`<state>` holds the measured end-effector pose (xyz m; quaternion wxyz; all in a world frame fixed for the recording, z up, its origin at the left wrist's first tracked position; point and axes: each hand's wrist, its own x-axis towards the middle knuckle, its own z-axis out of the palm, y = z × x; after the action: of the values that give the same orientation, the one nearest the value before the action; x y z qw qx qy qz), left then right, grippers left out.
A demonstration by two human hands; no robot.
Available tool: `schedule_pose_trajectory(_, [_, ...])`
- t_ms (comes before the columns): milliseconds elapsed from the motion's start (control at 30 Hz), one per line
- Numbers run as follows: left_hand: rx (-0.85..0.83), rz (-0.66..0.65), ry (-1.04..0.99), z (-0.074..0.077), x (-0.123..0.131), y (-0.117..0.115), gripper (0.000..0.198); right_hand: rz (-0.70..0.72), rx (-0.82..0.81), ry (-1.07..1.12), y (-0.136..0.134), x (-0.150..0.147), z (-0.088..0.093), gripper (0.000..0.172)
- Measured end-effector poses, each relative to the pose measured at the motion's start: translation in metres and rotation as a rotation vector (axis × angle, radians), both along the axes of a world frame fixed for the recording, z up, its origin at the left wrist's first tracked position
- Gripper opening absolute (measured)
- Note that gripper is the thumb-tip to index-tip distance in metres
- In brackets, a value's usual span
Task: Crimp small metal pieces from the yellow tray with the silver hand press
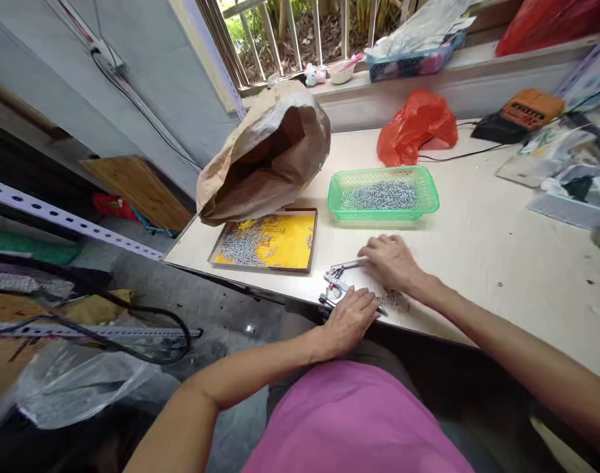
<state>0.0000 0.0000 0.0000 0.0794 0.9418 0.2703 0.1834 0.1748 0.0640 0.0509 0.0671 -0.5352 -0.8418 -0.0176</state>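
A silver plier-like hand tool (335, 274) with a spring and small red and black parts lies at the table's front edge, its handles spread. My left hand (351, 322) is closed over the lower handle, whose dark tip sticks out past the fingers. My right hand (393, 263) is by the end of the upper handle, fingers bent downward and slightly blurred; what lies under them is hidden. Beneath the right wrist is a scatter of tiny brownish pieces (397, 301). Beyond the hands, a green plastic basket (384, 215) holds many small silver metal pieces (386, 195).
Left of the tool, a shallow tray (310, 259) with a yellow bottom holds more metal pieces. Behind it leans an open brown paper bag (265, 157). A red plastic bag (418, 128), an orange-black box (521, 115) and a cluttered bin (570, 203) stand farther back and right.
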Motion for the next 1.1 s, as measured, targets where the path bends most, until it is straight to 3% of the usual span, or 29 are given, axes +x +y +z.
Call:
schedule_pose_trajectory(100, [-0.033, 0.005, 0.017, -0.014, -0.001, 0.001, 0.028, 0.355, -0.088, -0.004, 0.002, -0.051, -0.003, 0.013])
schedule_pose_trajectory(167, [-0.027, 0.029, 0.005, -0.02, -0.005, -0.002, 0.028, 0.497, -0.091, -0.071, 0.004, -0.077, -0.007, 0.011])
schedule_pose_trajectory(267, [0.018, 0.052, -0.035, -0.027, -0.013, -0.006, 0.036, 0.58, -0.085, -0.118, 0.01, -0.098, -0.017, 0.016])
schedule_pose_trajectory(367, [0.203, 0.047, -0.05, -0.042, -0.02, 0.001, 0.05, 0.607, -0.05, -0.003, 0.021, -0.102, -0.024, 0.015])
schedule_pose_trajectory(467, [0.538, -0.008, -0.114, -0.061, -0.018, 0.016, 0.058, 0.437, 0.04, 0.304, 0.043, -0.088, -0.011, 0.007])
schedule_pose_trajectory(567, [0.755, 0.011, -0.214, -0.074, -0.011, 0.026, 0.059, 0.065, 0.135, 0.501, 0.078, -0.05, 0.019, 0.013])
schedule_pose_trajectory(700, [0.801, 0.087, -0.275, -0.073, -0.003, 0.028, 0.033, -0.505, 0.012, 0.268, 0.132, 0.018, 0.046, 0.028])
schedule_pose_trajectory(800, [0.817, 0.096, -0.292, -0.068, 0.0, 0.026, 0.024, -0.732, -0.077, 0.201, 0.162, 0.049, 0.043, 0.035])
schedule_pose_trajectory(933, [0.801, 0.098, -0.338, -0.066, 0.0, 0.025, 0.022, -0.811, -0.174, 0.153, 0.184, 0.042, 0.026, 0.039])
schedule_pose_trajectory(1100, [0.783, 0.044, -0.221, -0.065, -0.005, 0.024, 0.027, -0.607, -0.197, 0.151, 0.185, -0.005, 0.018, 0.035])
